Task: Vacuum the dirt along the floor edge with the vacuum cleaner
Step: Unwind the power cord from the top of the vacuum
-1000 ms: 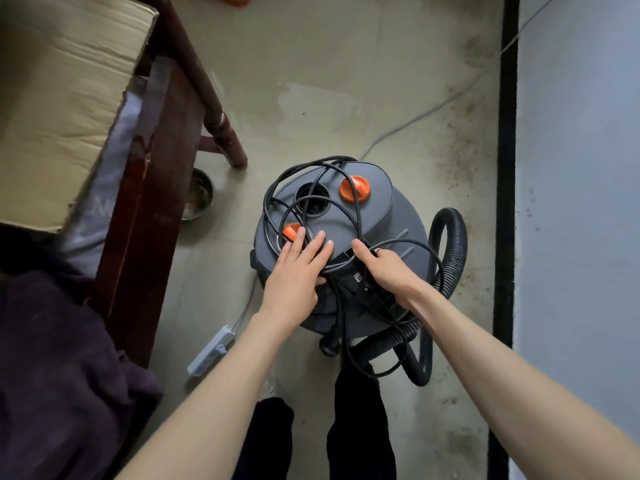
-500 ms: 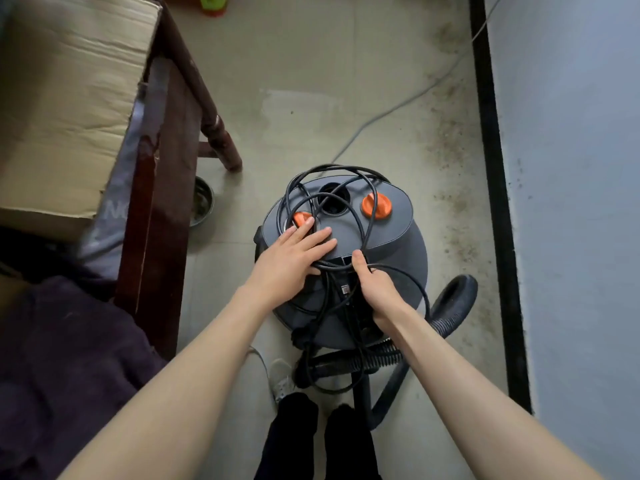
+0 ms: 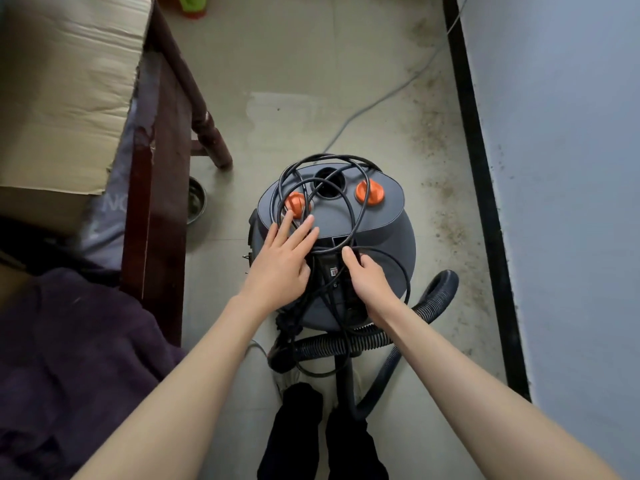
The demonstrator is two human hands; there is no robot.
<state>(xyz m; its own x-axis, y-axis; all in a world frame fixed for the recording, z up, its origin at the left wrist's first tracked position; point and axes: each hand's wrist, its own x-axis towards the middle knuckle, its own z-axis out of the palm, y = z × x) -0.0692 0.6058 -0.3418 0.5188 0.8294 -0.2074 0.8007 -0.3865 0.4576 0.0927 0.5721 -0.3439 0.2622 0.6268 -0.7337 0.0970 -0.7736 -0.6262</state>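
A round grey vacuum cleaner (image 3: 388, 237) with two orange knobs stands on the floor in front of me. Its black power cord (image 3: 360, 199) lies in loose loops over the lid. My left hand (image 3: 284, 265) rests flat on the lid's left side, fingers straight, fingertips near the left orange knob (image 3: 294, 202). My right hand (image 3: 367, 275) is at the near side of the body, fingers curled round cord strands. The black ribbed hose (image 3: 433, 299) curls along the floor at the right and near side. Dark dirt specks (image 3: 446, 216) line the floor by the black skirting.
A dark wooden bed frame (image 3: 156, 216) with a cardboard box (image 3: 65, 81) and purple blanket (image 3: 76, 368) fills the left. A metal bowl (image 3: 197, 202) sits by the bed leg. A grey cable (image 3: 374, 105) crosses the floor. The blue-grey wall (image 3: 568, 202) runs along the right.
The view has shifted slightly, with the vacuum now a little lower-centre. My left hand has slid back a little on the lid; my right hand stays on the cord at the near side.
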